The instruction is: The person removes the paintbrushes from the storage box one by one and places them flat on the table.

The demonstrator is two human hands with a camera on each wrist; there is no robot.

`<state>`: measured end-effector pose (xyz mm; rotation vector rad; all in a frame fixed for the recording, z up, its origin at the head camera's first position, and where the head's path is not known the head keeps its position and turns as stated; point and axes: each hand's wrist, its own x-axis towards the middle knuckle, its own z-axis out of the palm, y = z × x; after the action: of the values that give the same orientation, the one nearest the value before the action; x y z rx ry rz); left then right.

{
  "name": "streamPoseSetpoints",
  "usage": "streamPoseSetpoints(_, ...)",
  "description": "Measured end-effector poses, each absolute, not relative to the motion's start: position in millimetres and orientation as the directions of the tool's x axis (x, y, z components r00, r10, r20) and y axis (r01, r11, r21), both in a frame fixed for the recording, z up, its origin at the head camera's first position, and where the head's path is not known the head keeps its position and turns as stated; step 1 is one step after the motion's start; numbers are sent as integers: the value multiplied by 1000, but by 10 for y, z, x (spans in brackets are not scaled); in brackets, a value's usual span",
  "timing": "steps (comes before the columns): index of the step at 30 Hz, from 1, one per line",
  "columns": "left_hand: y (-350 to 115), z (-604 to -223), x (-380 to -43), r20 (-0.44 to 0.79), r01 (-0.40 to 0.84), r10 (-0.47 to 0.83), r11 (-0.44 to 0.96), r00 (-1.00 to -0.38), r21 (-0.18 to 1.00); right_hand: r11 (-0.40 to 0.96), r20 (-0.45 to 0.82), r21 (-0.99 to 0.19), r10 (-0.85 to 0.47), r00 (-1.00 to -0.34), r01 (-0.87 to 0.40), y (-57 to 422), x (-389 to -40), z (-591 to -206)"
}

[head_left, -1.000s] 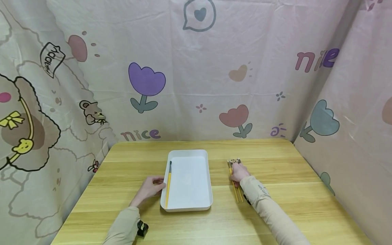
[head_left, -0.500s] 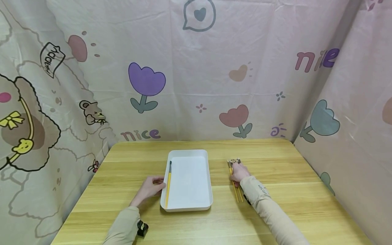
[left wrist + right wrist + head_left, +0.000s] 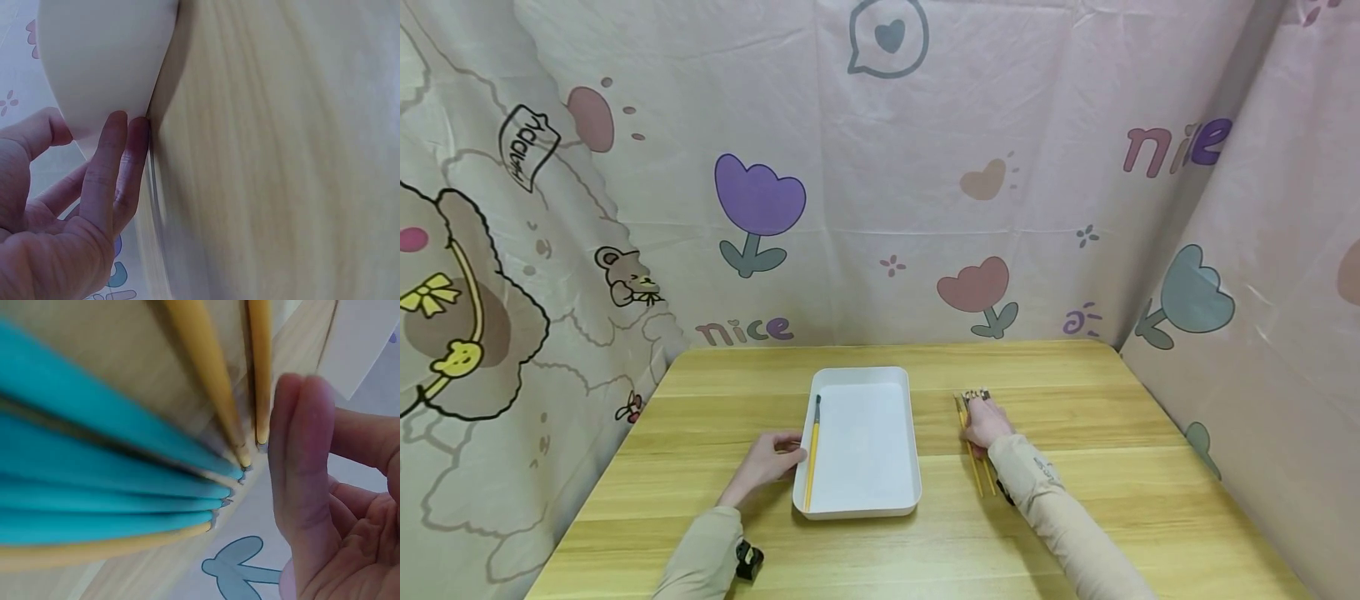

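Observation:
A white tray point(image 3: 863, 450) lies on the table with one yellow-handled paintbrush point(image 3: 813, 457) along its left side. My left hand point(image 3: 767, 457) holds the tray's left edge; in the left wrist view its thumb point(image 3: 47, 132) is at the rim and its fingers point(image 3: 103, 156) press the outer wall. My right hand point(image 3: 988, 423) is over a bunch of paintbrushes point(image 3: 973, 467) right of the tray. The right wrist view shows its fingers point(image 3: 306, 437) fairly straight beside the outermost yellow brush point(image 3: 259, 375), near several turquoise handles point(image 3: 100, 500). The hand hides part of the bunch in the head view.
The wooden table point(image 3: 1045, 367) carries the tray and brushes. A patterned cloth point(image 3: 880, 192) hangs behind the table and along both sides. A black wrist device point(image 3: 748, 560) sits under the left sleeve.
The leftmost brush of the bunch has shifted slightly left beside my right hand, which has barely moved. My left hand and the tray have stayed where they were.

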<state>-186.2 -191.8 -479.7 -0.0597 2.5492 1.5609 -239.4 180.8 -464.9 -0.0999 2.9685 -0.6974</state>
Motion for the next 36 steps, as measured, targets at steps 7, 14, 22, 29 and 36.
streamPoseSetpoints(7,-1911,-4795,-1853,-144,-112,38,449,-989,886,860,121,-482,-125,-985,-168,1666,-2396,-4618)
streamPoseSetpoints(14,-1915,-4806,-1859,-140,-108,39,451,-989,886,633,126,-751,-140,-982,-187,1474,-2345,-4556)
streamPoseSetpoints(22,-1922,-4824,-1868,-138,-105,42,445,-990,889,500,101,-846,-194,-976,-187,1275,-2308,-4507)
streamPoseSetpoints(29,-1926,-4822,-1866,-139,-108,34,459,-990,882,465,65,-863,-283,-957,-196,1064,-2313,-4465)
streamPoseSetpoints(36,-1919,-4811,-1861,-132,-99,41,456,-990,884,465,27,-861,-361,-932,-205,891,-2317,-4400)
